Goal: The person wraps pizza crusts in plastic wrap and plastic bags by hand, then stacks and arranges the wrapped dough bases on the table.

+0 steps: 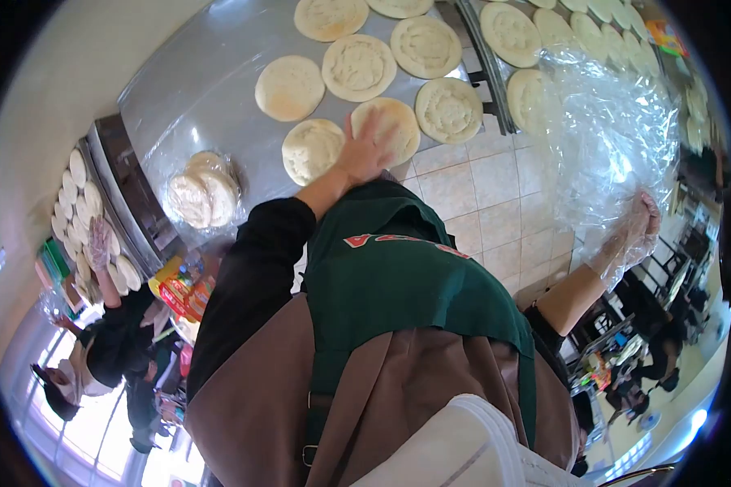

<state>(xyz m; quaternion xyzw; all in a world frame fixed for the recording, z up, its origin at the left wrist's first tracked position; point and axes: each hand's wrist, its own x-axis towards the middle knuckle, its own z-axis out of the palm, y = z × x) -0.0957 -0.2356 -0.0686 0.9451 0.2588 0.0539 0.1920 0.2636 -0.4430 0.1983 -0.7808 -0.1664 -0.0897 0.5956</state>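
My left hand point(372, 144) lies over a round flatbread point(407, 130) near the metal table's front edge, its fingers spread and slightly blurred. Other pale flatbreads surround it: one point(312, 154) to the left, another point(448, 111) to the right and a ring-marked one point(359, 68) just behind. Out to the right, my right hand point(632, 231) wears a thin clear glove, with its fingers closed on the lower edge of a large clear plastic bag point(613, 122). The bag hangs crumpled and looks empty.
A clear bag of stacked flatbreads point(205, 191) sits on the metal table point(211, 89) at left. More flatbreads point(510, 35) cover a surface at upper right. Tiled floor point(483, 183) shows between. Co-workers point(110, 349) stand at far left, one gloved hand point(100, 242) over flatbreads.
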